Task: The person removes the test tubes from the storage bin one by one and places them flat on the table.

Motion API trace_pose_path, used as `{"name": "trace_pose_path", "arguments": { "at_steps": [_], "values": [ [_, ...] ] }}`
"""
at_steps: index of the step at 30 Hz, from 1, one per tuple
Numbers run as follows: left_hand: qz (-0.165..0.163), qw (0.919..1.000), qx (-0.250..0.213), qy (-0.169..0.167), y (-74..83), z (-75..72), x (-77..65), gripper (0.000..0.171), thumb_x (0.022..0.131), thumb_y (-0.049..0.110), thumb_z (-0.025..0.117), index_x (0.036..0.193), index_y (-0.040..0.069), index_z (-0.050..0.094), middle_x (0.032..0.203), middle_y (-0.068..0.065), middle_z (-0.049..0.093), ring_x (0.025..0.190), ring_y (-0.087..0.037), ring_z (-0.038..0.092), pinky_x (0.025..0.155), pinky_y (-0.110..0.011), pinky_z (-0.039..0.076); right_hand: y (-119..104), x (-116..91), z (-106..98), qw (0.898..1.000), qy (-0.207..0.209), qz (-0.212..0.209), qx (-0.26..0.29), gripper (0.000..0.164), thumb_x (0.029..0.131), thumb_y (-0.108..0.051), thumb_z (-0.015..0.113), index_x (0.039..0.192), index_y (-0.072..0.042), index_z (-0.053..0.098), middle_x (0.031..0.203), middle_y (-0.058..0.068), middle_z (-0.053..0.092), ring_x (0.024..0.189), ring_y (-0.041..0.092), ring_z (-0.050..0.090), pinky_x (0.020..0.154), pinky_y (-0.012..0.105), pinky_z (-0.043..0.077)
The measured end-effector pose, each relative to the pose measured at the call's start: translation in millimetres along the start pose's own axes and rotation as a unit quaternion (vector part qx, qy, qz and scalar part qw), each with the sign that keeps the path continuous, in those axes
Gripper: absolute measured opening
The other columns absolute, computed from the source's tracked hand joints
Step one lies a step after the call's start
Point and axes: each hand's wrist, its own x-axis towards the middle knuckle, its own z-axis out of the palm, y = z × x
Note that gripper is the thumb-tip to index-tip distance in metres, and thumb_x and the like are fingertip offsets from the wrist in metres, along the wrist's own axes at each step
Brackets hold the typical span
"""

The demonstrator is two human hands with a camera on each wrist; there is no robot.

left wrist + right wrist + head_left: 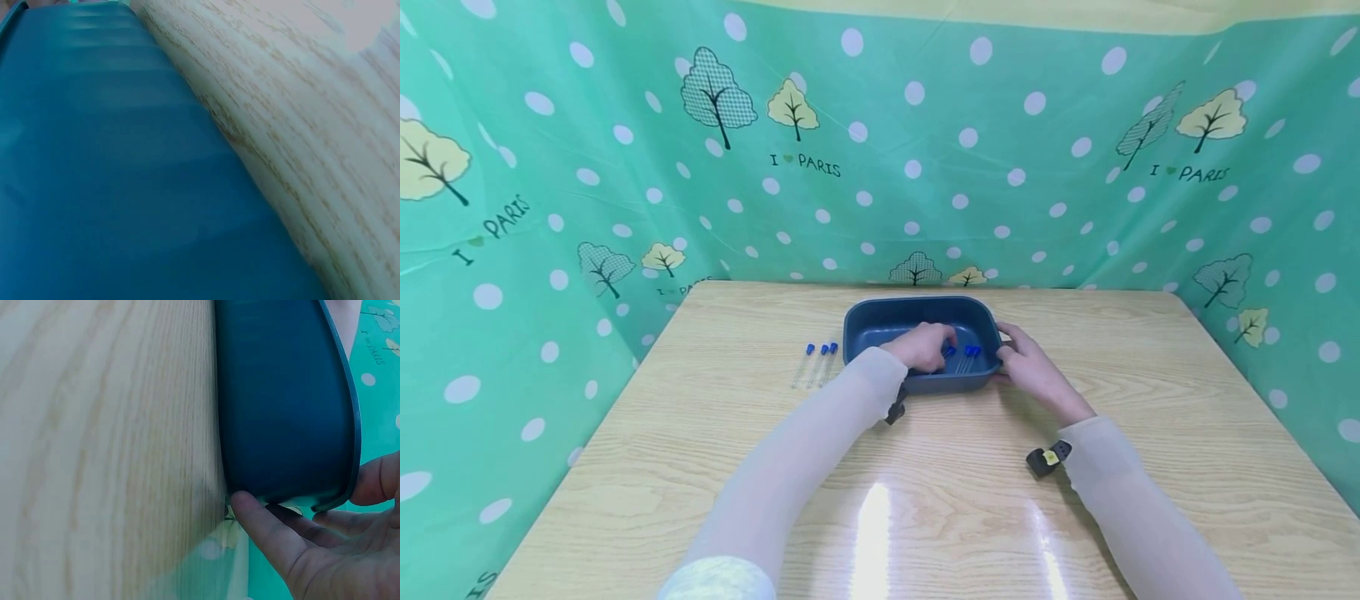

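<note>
A dark blue rectangular bin [880, 310] stands on the wooden table. My left hand [922, 347] reaches down into it over the near rim, with its fingers bent at a clear tube with a blue cap [950, 352]; the hand hides much of this tube. Just to the right, other blue-capped tubes [972, 352] lie inside the bin, side by side. At the bin's right end, my right hand [1026, 358] grips the wall, thumb at the rim and fingers against the outside [275, 534]. The left wrist view shows only the bin's outer wall [144, 162] and tabletop.
Left of the bin, three blue-capped clear tubes [823, 350] lie roughly parallel on the table [730, 467]. A green dotted curtain [895, 200] with tree prints hangs behind the table and along both sides.
</note>
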Motion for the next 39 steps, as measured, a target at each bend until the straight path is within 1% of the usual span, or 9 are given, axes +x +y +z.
{"name": "trace_pose_path", "arguments": {
  "at_steps": [7, 14, 18, 24, 26, 29, 31, 33, 39],
  "values": [
    [0.004, 1.0, -0.004, 0.002, 0.5, -0.7, -2.5, 0.041, 0.087, 0.008, 0.062, 0.127, 0.015, 0.055, 0.129, -0.007, 0.055, 0.101, -0.017, 0.052, 0.091, -0.032, 0.045, 1, 1, -1, 1.0, -0.003, 0.004, 0.014, 0.054, 0.1, -0.009, 0.025, 0.153, -0.005, 0.01, 0.145, 0.034, 0.027, 0.127, 0.045, 0.04, 0.094, 0.051, 0.044],
    [0.007, 0.9999, 0.004, 0.011, -1.6, -0.3, -5.8, 0.041, 0.088, 0.01, 0.063, 0.127, 0.016, 0.053, 0.126, -0.006, 0.056, 0.101, -0.016, 0.053, 0.091, -0.033, 0.046, -1, -1, 0, 1.0, 0.001, -0.001, 0.004, 0.055, 0.099, -0.008, 0.025, 0.152, -0.005, 0.011, 0.143, 0.034, 0.03, 0.126, 0.044, 0.043, 0.094, 0.049, 0.045],
    [0.007, 0.9999, -0.003, 0.015, -2.0, -1.6, -8.0, 0.041, 0.088, 0.01, 0.064, 0.127, 0.017, 0.053, 0.12, -0.004, 0.058, 0.096, -0.016, 0.054, 0.086, -0.032, 0.047, -1, -2, 1, 1.0, 0.002, -0.004, 0.002, 0.055, 0.099, -0.008, 0.026, 0.153, -0.005, 0.01, 0.142, 0.034, 0.031, 0.125, 0.044, 0.044, 0.093, 0.049, 0.046],
    [0.001, 0.9997, -0.018, 0.017, -1.0, -7.9, -13.8, 0.042, 0.087, 0.011, 0.064, 0.127, 0.018, 0.052, 0.115, -0.003, 0.058, 0.091, -0.016, 0.055, 0.078, -0.032, 0.048, -1, -1, 0, 1.0, 0.0, -0.001, 0.0, 0.055, 0.1, -0.009, 0.025, 0.153, -0.005, 0.01, 0.143, 0.034, 0.03, 0.125, 0.045, 0.043, 0.091, 0.05, 0.047],
    [-0.002, 0.9996, -0.02, 0.019, -1.8, -10.0, -15.6, 0.042, 0.087, 0.011, 0.064, 0.127, 0.018, 0.052, 0.11, -0.003, 0.058, 0.087, -0.016, 0.055, 0.074, -0.03, 0.047, -1, 0, 0, 1.0, -0.002, 0.001, 0.001, 0.055, 0.1, -0.009, 0.025, 0.153, -0.005, 0.01, 0.143, 0.034, 0.03, 0.126, 0.045, 0.043, 0.091, 0.051, 0.046],
    [-0.002, 0.9994, -0.025, 0.023, -3.6, -13.0, -17.5, 0.042, 0.087, 0.01, 0.064, 0.126, 0.018, 0.051, 0.1, -0.002, 0.058, 0.074, -0.016, 0.057, 0.064, -0.028, 0.046, 0, 0, -1, 1.0, -0.003, 0.003, 0.002, 0.054, 0.101, -0.01, 0.025, 0.153, -0.005, 0.01, 0.144, 0.034, 0.029, 0.126, 0.046, 0.042, 0.091, 0.052, 0.046],
    [-0.002, 0.9994, -0.027, 0.023, -4.4, -15.1, -19.1, 0.043, 0.087, 0.01, 0.064, 0.127, 0.017, 0.05, 0.097, -0.003, 0.057, 0.067, -0.016, 0.056, 0.06, -0.027, 0.045, -1, 0, -1, 1.0, -0.002, 0.003, 0.003, 0.054, 0.101, -0.01, 0.025, 0.153, -0.006, 0.01, 0.144, 0.034, 0.029, 0.126, 0.046, 0.042, 0.091, 0.052, 0.046],
    [-0.002, 0.9994, -0.027, 0.022, -5.1, -17.0, -20.2, 0.043, 0.088, 0.011, 0.064, 0.128, 0.017, 0.05, 0.097, -0.003, 0.057, 0.063, -0.015, 0.055, 0.058, -0.027, 0.045, -1, 0, 0, 1.0, -0.003, 0.002, 0.001, 0.054, 0.101, -0.01, 0.025, 0.153, -0.006, 0.01, 0.143, 0.034, 0.03, 0.125, 0.046, 0.043, 0.09, 0.052, 0.047],
    [0.002, 0.9995, -0.021, 0.021, -6.9, -21.4, -25.5, 0.044, 0.088, 0.01, 0.064, 0.129, 0.016, 0.049, 0.099, -0.003, 0.056, 0.062, -0.014, 0.054, 0.058, -0.026, 0.046, -3, -2, 0, 1.0, 0.0, -0.003, -0.003, 0.055, 0.1, -0.009, 0.026, 0.153, -0.006, 0.011, 0.143, 0.033, 0.031, 0.124, 0.045, 0.044, 0.091, 0.05, 0.047]
  ]
}}
